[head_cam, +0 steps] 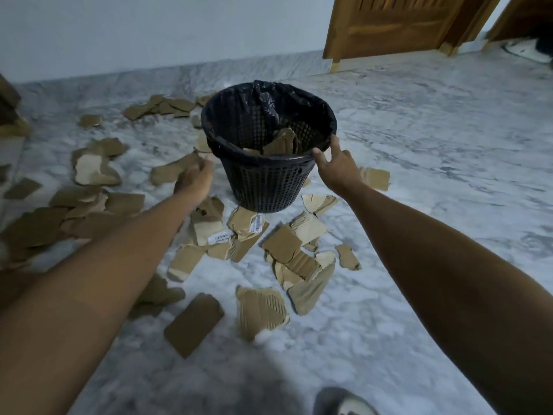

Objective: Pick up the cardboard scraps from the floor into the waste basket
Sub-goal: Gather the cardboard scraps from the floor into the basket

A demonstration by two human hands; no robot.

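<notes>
Right hand touches waste basket rim, cardboard scraps strewn around.

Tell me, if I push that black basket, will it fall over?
Probably quite easily. The waste basket is open plastic mesh holding only a few cardboard scraps, so it looks light. It also narrows toward its base, and already sits tilted, with the right hand at its rim, so a push up high could tip it.

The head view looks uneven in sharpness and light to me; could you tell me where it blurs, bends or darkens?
Head view: the left hand and the scraps at the left edge are motion-blurred; the waste basket and right hand are sharper; wide-angle distortion curves the wall base; a dark shadow covers the floor at the bottom.
</notes>
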